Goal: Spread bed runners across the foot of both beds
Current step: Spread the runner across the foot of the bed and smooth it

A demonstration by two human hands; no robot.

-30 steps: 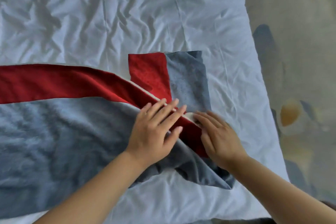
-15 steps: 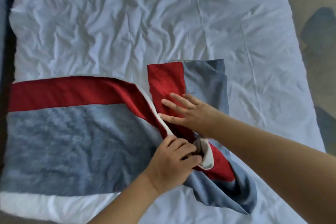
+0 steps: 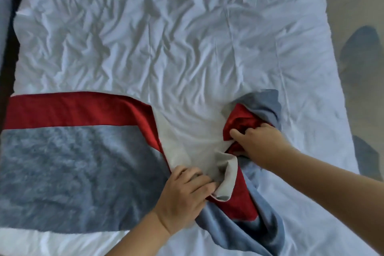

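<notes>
A red and grey-blue bed runner [image 3: 72,164] lies flat across the left half of a bed with a wrinkled white sheet [image 3: 166,37]. Its right part is twisted and bunched, with the pale underside [image 3: 187,147] turned up. My left hand [image 3: 185,195] grips the pale folded edge near the middle of the bed. My right hand [image 3: 259,143] grips the bunched red and grey end further right, lifted a little off the sheet.
The bed's right edge drops to a beige carpet [image 3: 357,27] with dark blue patches. A second bed's corner [image 3: 5,6] shows at the far left, across a dark gap.
My right hand has gathered the folded end of the runner and pulled it to the right, exposing the pale underside. My left hand stays gripping the edge. The view has shifted right.
</notes>
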